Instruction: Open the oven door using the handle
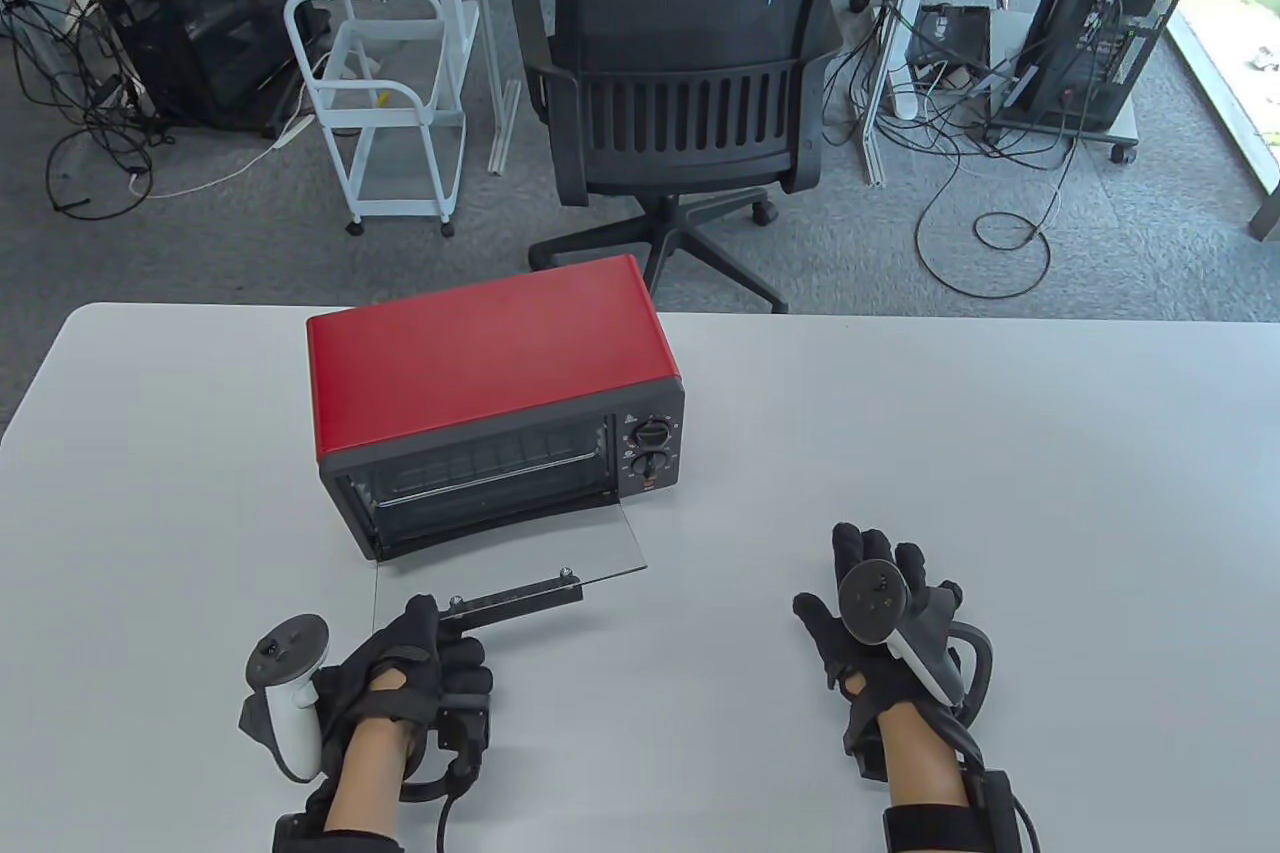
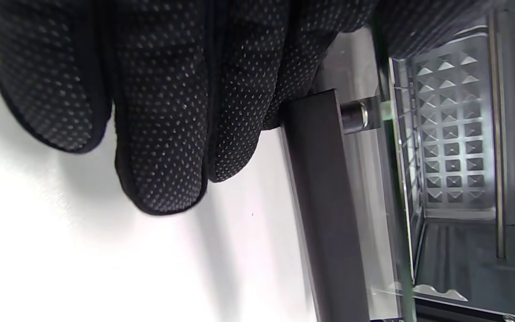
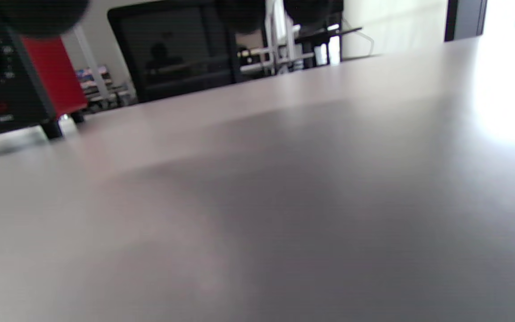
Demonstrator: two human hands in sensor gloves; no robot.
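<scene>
A red oven (image 1: 490, 363) is seen on the white bench (image 1: 1000, 453), left of the middle and turned slightly, with its two dials (image 1: 652, 450) at the right of its front. Its glass door (image 1: 510, 558) is folded down flat toward the person, hinged at the lower front edge, so that the cavity is exposed (a patterned metal wall and a wire rack are visible in the left wrist view). The dark bar handle (image 1: 520, 596) runs along the door's near edge and is fixed to the glass by small metal posts (image 2: 355, 117).

The left hand (image 1: 415, 663) is placed at the handle's left end, its grip wrapped around the bar; in the left wrist view the dotted glove fingers (image 2: 163, 134) are curled over the handle's end.

The right hand (image 1: 885, 623) is laid flat on the bench well to the right of the oven, fingers spread apart and holding nothing. Beyond the bench a black office chair (image 1: 690, 73) is seen.
</scene>
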